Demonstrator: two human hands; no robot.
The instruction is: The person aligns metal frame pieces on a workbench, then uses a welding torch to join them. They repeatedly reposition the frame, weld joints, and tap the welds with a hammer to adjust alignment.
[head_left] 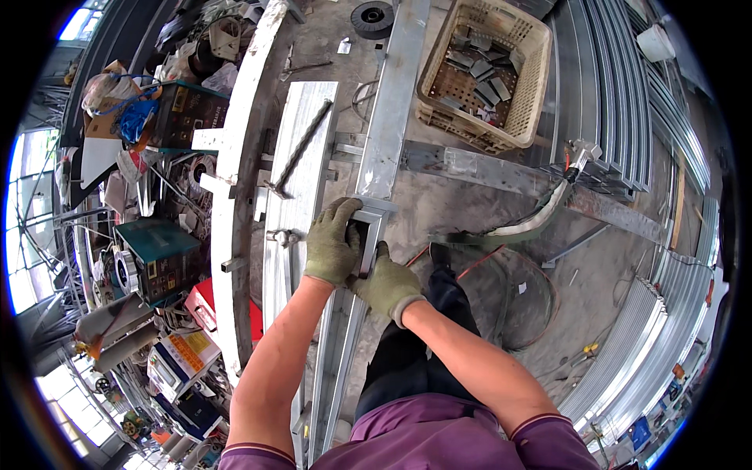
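Observation:
Both my hands wear olive-green work gloves and are closed on the end of a long grey metal channel [335, 352], which runs back toward my body. My left hand [332, 244] curls over its left side, the fingers reaching across the top near an angled metal end piece [379, 211]. From the right, my right hand [385, 283] grips the side, its thumb pointing up along the edge. A dark opening shows between the hands. Beyond them lies a flat steel bar [392, 110]. Left of it, a twisted steel rod with a crosspiece [304, 146] rests on silvery profiles [274, 204].
A beige plastic crate [540, 86] holds several small metal pieces. Stacked metal profiles [607, 94] lie at the far right. A hose [533, 215] hangs over a crossbeam [486, 168]. Green machine boxes [157, 247] and clutter line the left, past a white beam [233, 235].

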